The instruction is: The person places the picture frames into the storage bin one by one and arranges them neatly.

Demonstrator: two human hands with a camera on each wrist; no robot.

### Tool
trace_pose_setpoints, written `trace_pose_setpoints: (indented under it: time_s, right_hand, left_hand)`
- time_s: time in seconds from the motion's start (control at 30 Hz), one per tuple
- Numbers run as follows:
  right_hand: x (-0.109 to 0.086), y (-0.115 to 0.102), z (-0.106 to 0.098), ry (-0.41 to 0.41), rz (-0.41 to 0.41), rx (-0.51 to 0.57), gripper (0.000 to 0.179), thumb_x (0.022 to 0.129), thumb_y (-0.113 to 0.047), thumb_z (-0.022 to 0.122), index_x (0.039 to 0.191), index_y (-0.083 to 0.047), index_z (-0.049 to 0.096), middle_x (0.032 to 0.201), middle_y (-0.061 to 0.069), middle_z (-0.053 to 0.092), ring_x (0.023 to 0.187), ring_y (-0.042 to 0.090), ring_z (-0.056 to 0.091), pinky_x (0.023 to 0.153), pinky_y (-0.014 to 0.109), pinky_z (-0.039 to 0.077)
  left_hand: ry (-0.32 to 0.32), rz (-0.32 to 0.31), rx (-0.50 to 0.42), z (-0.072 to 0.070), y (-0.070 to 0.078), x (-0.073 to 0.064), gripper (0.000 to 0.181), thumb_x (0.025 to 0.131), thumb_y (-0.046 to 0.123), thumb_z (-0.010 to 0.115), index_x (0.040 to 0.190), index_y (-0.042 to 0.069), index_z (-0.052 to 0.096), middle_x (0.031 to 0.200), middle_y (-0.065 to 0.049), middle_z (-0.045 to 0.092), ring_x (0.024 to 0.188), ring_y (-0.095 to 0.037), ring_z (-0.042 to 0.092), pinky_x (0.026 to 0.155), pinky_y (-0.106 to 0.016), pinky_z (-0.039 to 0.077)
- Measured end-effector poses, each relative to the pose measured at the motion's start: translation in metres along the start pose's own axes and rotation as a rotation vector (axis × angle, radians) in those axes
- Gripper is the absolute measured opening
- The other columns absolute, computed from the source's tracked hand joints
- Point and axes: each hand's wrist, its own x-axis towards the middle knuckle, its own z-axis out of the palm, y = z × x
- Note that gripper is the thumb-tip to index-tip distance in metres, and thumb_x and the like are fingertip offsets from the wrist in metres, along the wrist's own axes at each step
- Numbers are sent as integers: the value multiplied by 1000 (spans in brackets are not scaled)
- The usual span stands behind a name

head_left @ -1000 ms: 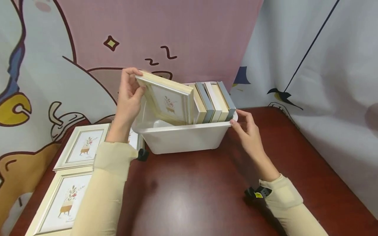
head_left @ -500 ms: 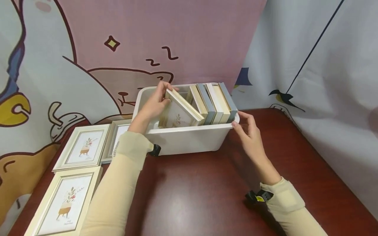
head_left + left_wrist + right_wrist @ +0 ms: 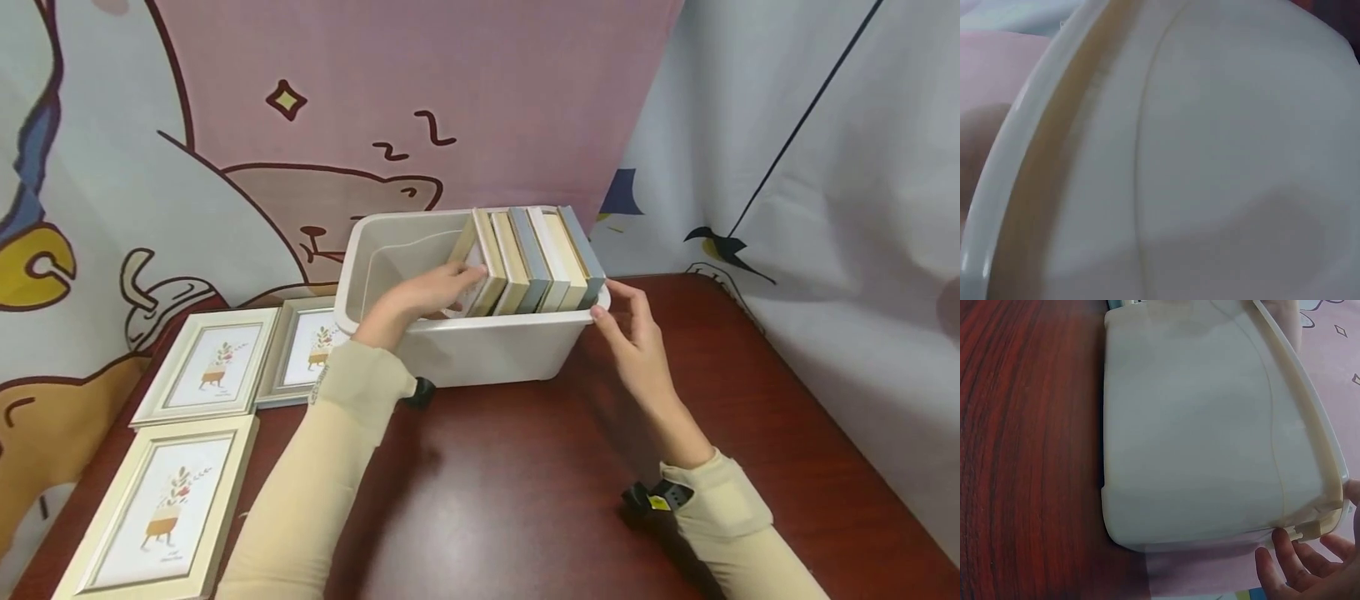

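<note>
Left hand (image 3: pixel 423 294), fingers extended, presses the row's (image 3: pixel 552 262) leftmost frame (image 3: pixel 489 246) in the tub (image 3: pixel 480 354), seemingly straightening it; right hand (image 3: pixel 637 346) pinches the tub's right end; next calls for gentle release.

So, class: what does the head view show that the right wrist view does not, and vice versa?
Only the head view: picture frames standing in a white plastic bin, the left hand touching the leftmost, and the plant print in the cream frame lying nearest the viewer.

Only the right wrist view: the rim's underside and a thin curved line along the bin's outer wall.

Both: the bin, the right hand at its corner, the reddish-brown table and the pink backdrop.
</note>
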Motion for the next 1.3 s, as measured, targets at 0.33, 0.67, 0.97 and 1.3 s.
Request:
trace_pose_setpoints:
  time_s: [0.33,0.67,0.97,1.3]
  right_hand:
    - [-1,-3,0,-5,13,30,45,102,-17,54,145,-8,43,132,2,55,94,-6,60,82,6,47]
    - [-3,-6,-2,-8,19,36,46,102,-18,54,145,-6,42,124,-13,52,95,-6,60,83,7,47]
    - [0,-5,-1,-25,33,-11,48,103,-23,53,148,-12,41,137,3,53,97,-9,59,84,6,46]
    - [0,-2,1,-15,26,6,48,103,-23,53,147,-10,41,134,-7,52,95,-8,60,81,7,49]
  left_hand:
    - [2,-53,-115,9,20,5,64,98,44,31,152,9,24,157,-15,33,121,-38,56,100,-42,54]
    - [2,-43,-312,13,24,4,43,100,37,35,134,10,37,144,-15,41,89,-28,58,71,-28,55]
    - [28,3,-151,10,15,2,47,104,49,29,130,12,40,154,-12,40,131,-33,52,107,-44,48]
    - [155,129,-190,-1,4,-10,53,107,41,37,140,2,50,146,-14,53,130,-33,57,108,-45,51]
